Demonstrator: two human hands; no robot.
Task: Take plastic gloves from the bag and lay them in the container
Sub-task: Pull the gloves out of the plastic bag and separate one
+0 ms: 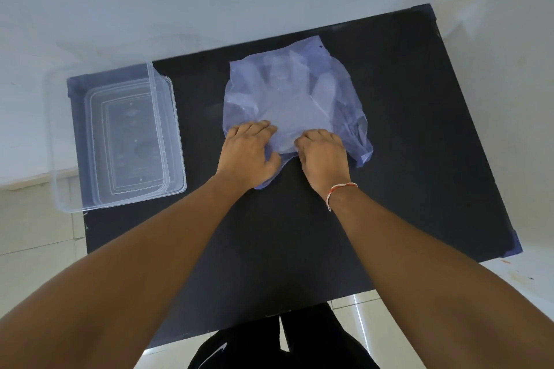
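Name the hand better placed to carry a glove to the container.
Probably the left hand: the clear container stands on its side of the bag, while the right hand would have to cross over.

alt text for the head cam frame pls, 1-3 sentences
Both hands, left hand and right hand, work at the near edge of a translucent blue bag with clear plastic gloves showing through it, on a black table. An empty clear container sits at the table's left end, overhanging its edge.
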